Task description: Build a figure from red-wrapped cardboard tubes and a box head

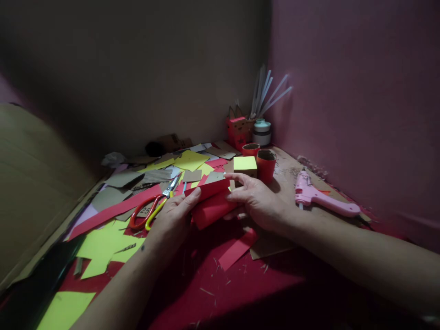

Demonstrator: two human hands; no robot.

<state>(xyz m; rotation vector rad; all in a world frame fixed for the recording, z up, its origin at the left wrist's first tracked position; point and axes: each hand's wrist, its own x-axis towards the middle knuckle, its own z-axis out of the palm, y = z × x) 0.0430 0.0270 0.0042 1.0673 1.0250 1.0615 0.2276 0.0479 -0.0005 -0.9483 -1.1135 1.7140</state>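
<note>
A folded piece of red paper [213, 208] is held up between my two hands above the red work surface. My left hand [178, 208] grips its left end, with the thumb pressed on top. At the right end, my right hand [252, 195] pinches it between thumb and fingers; the index finger lies along the upper edge. Scissors [146, 213] with red and yellow handles rest just left of my left hand. Beyond my right hand stand a box with a yellow top [245, 163] and a red cardboard cup [266, 166].
Yellow paper scraps [103, 245] and cardboard pieces cover the left side. A pink glue gun [325, 199] lies at the right near the wall. At the back corner are a red decorated box [237, 130], a lidded jar [261, 132] and several glue sticks [266, 94].
</note>
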